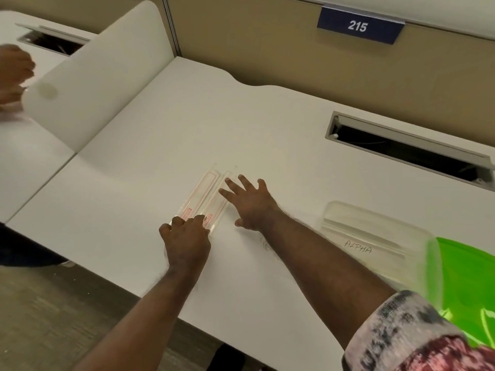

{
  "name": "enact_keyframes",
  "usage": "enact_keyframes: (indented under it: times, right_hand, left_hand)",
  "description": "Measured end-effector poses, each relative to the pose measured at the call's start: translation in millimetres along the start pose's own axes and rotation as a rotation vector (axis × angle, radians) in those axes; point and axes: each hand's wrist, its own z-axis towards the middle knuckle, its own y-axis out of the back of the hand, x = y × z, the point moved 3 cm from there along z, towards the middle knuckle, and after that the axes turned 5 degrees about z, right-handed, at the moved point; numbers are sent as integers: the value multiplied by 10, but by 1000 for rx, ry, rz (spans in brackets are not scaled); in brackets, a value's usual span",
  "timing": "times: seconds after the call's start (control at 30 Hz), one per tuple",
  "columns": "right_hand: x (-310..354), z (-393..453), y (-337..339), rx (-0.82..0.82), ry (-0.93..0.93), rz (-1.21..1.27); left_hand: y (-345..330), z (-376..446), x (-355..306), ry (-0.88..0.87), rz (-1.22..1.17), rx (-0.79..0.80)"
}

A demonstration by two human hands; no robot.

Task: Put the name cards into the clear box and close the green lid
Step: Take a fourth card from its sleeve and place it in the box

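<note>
Your two name cards (205, 199) lay side by side, flat on the white desk (187, 124), clear plastic sleeves with a thin red outline and a small red label at the near end. Your left hand (187, 239) was curled over their near ends, fingertips pressing down on the label area; whether it had actually pinched anything I could not tell. Your right hand (247, 203) was spread wide and flat, fingers fanned over the right-hand card and the desk just beside it, holding nothing. The clear box (375, 236), marked ALPHA, sat well off to your right with the green lid (466, 277) up and open beside it. I'd judge those cards to be light, stiff and slick: thin plastic lying flush on a smooth top gives you no edge to get under, and they would skate rather than lift. Sliding them toward the near desk edge, or tipping one up by pressing on an end, probably suited them better than a straight pinch, and the long edges looked the surest place to take hold.
</note>
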Motion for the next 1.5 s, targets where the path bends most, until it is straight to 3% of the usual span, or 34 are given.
enact_keyframes:
  times: [0.33, 0.5, 0.63, 0.77, 1.0, 1.27, 1.5]
  right_hand:
    - [-236, -142, 115, -94, -29, 58]
    - [-455, -268, 214, -188, -78, 80]
    - [-682, -373, 350, -255, -127, 113]
    - [-924, -528, 476, -284, -141, 169]
    - [-1287, -895, 722, -365, -169, 489]
    - [-1659, -1569, 732, -402, -211, 697]
    - [-1948, -2286, 683, -478, -382, 1021]
  left_hand:
    - [254, 152, 2, 150, -369, -1]
    - [524, 298, 14, 196, -602, 144]
    - [777, 358, 10, 144, -979, 299]
    - [968, 365, -35, 67, -1152, 434]
    - [1098, 422, -116, -34, -1252, 573]
    - [1219, 469, -501, -89, -1349, 529]
    - [1391, 387, -961, -425, -1280, 588]
